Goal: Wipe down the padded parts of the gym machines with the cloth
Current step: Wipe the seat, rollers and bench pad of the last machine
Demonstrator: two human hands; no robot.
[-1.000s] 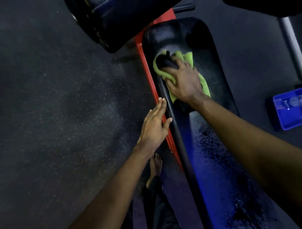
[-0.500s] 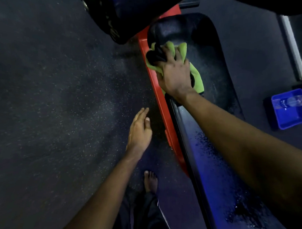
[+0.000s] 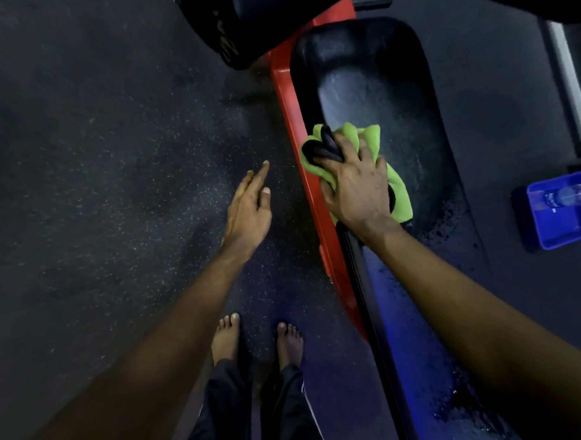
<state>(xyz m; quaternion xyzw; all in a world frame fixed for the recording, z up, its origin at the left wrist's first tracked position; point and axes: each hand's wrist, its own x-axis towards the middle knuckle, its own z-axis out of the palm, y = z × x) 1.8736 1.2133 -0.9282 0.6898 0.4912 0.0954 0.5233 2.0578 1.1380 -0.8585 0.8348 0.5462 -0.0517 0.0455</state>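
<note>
Green cloth [image 3: 367, 136] clutched in right grip [image 3: 354, 188], left grip [image 3: 249, 211] slack, blue tray [image 3: 566, 240] near pad [image 3: 370, 85].

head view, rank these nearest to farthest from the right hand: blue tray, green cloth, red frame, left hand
From the right hand:
1. green cloth, gripped right under it.
2. red frame, just to its left.
3. left hand, further left, past the frame.
4. blue tray, far off to the right.

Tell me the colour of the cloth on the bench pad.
The cloth is lime green with a black patch; the head view shows it.
</note>
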